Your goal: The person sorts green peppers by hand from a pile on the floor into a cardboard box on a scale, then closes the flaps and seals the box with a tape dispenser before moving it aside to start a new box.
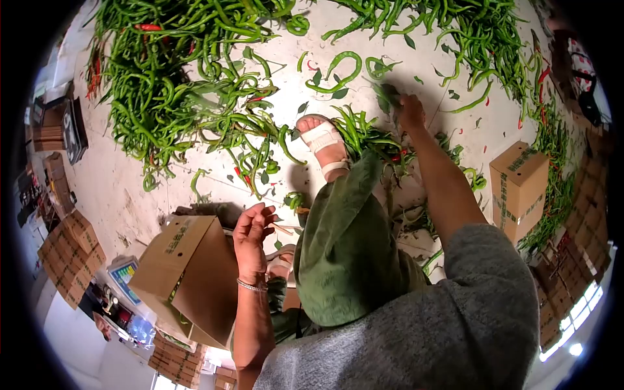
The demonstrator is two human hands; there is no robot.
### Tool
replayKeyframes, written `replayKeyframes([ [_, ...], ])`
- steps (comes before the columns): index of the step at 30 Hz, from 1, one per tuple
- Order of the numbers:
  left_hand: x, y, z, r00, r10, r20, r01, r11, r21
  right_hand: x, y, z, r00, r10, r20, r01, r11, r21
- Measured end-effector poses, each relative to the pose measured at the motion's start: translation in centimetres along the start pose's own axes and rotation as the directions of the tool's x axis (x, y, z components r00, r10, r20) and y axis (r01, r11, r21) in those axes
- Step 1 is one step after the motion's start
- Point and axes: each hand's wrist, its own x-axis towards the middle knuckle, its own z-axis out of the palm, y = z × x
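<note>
My right hand reaches out over the floor, its fingers closed at the edge of a blurred dark green leaf. Near it lie a curled green chili pepper and a small heap of green chili peppers, beside my sandalled foot. My left hand is raised beside an open cardboard box, palm up with loosely bent fingers and nothing visible in them.
Large piles of green chili peppers cover the floor at the upper left, with another pile at the upper right. A closed carton stands at right. Stacked cartons, a scale display and scattered leaves are also around.
</note>
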Motion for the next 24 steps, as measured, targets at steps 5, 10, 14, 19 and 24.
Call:
replayKeyframes([
  [5, 2.9, -0.1, 1.3, 1.0, -0.029, 0.008, 0.03, 0.998, -0.047, 4.1, -4.7, 0.9, 0.806, -0.291, -0.516, 0.44, 0.877, 0.192],
  [10, 6.6, 1.0, 4.8, 0.992, -0.038, 0.119, 0.033, 0.999, 0.044, 6.0, -11.6, -1.8, 0.767, -0.591, -0.252, 0.554, 0.807, -0.207],
  [14, 8.8, 2.3, 8.7, 0.967, -0.075, 0.244, 0.06, 0.996, 0.072, 6.1, -11.9, -2.0, 0.708, -0.647, -0.284, 0.577, 0.761, -0.296],
  [19, 11.8, 2.2, 13.8, 0.91, -0.072, 0.409, 0.217, 0.921, -0.322, -4.2, -17.9, -6.5, 0.794, -0.6, 0.099, 0.607, 0.793, -0.055],
  [24, 16.7, -1.9, 12.0, 0.892, -0.054, 0.449, 0.321, 0.777, -0.542, -4.6, -11.1, -7.3, 0.953, -0.3, 0.04, 0.168, 0.633, 0.756],
])
